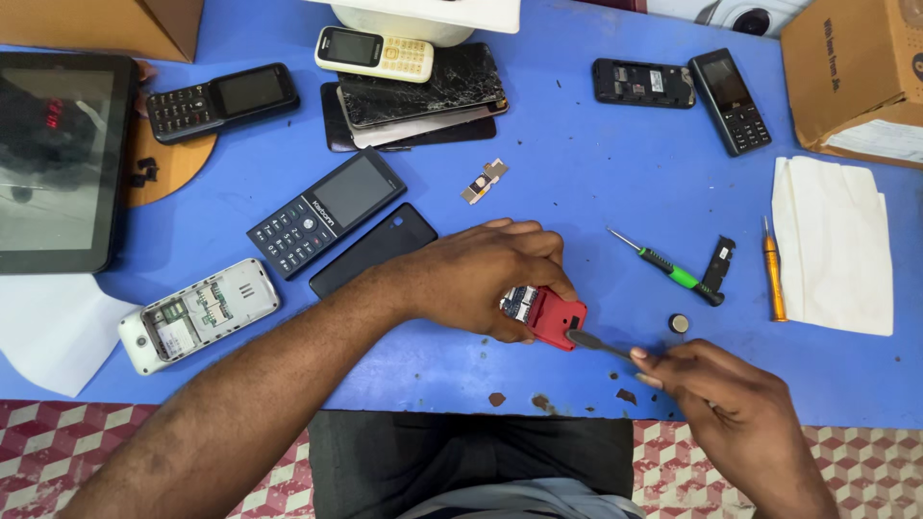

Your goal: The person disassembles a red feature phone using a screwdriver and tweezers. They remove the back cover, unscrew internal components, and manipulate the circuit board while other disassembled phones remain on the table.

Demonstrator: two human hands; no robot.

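the left hand (481, 279) is reaching in from the near left, forearm slanting across the blue counter (577, 163), fingers curled down and clamped on a small red phone (548, 317) lying at the near middle of the counter. the right hand (721, 404) is coming in from the near right, fingertips pinched together on a thin dark tool (596, 344) whose tip is touching the phone's right edge. a green-handled screwdriver (668, 269) and a small round cell (680, 324) are lying just right of the phone.
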